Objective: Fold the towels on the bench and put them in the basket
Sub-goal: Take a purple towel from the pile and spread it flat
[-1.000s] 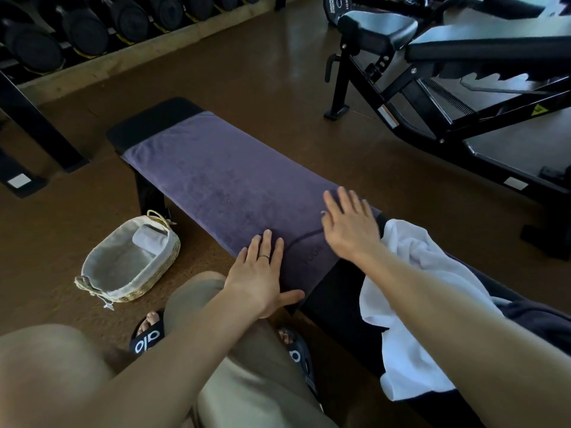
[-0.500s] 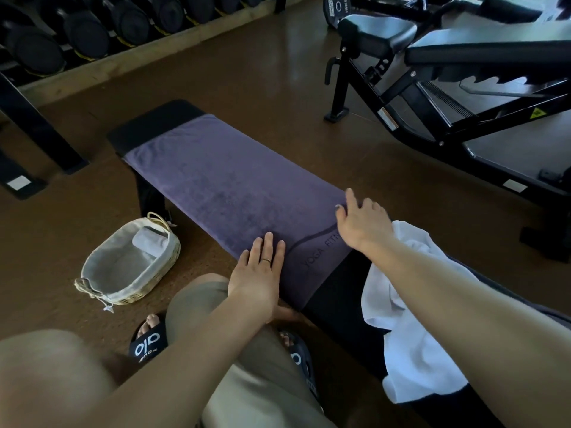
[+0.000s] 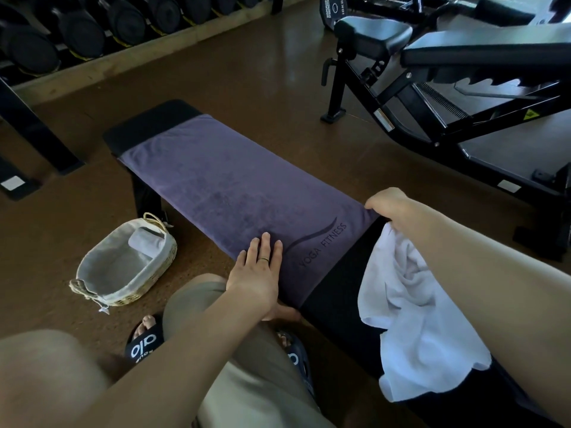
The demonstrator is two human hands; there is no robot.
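Note:
A purple towel [image 3: 222, 189] printed "YOGA FITNESS" lies spread flat along the black bench [image 3: 335, 291]. My left hand [image 3: 258, 274] rests flat on its near corner, fingers straight, thumb tucked under the bench edge. My right hand [image 3: 386, 203] has curled its fingers around the towel's far near-end corner. A crumpled white towel [image 3: 414, 329] lies on the bench under my right forearm. The woven basket [image 3: 92, 291] with a grey liner stands on the floor to the left and holds a rolled white towel [image 3: 143, 242].
An adjustable black weight bench [image 3: 448, 88] stands to the right on the brown floor. A rack of dumbbells [image 3: 92, 26] runs along the back left. My knees and sandalled feet [image 3: 143, 338] are between the basket and the bench.
My right hand slid from the towel's middle to its far corner and curled its fingers around it. My left hand stayed flat on the near corner, its thumb slipping under the edge.

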